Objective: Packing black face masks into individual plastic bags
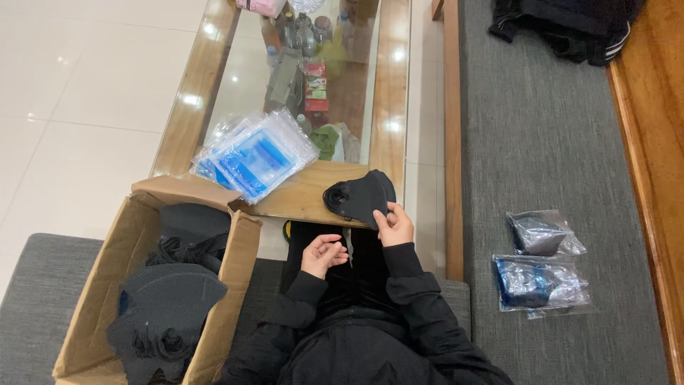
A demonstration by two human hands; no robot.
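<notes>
While pinching, right hand (396, 224) clamped on one black mask (360, 197); left hand (322, 254) curled, empty; two packets (543, 279) aside.

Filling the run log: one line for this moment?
right hand: holds black mask | left hand: empty, curled | cardboard box: more masks

Black masks, blue packets and brown cardboard against grey upholstery.

A black face mask (360, 197) sits in the right hand (394, 225), above black sleeves and the left hand (322, 254); more black masks (167, 303) fill a plain brown cardboard box (85, 299). Clear plastic packets (255, 155) with blue printed panels lie on the glossy honey-brown wooden surface (313, 196) with its glass top. Two clear bags (543, 279), one showing blue, one dark, rest on a charcoal-grey woven sofa cushion (556, 142). The floor (85, 93) is cream-white tile.
</notes>
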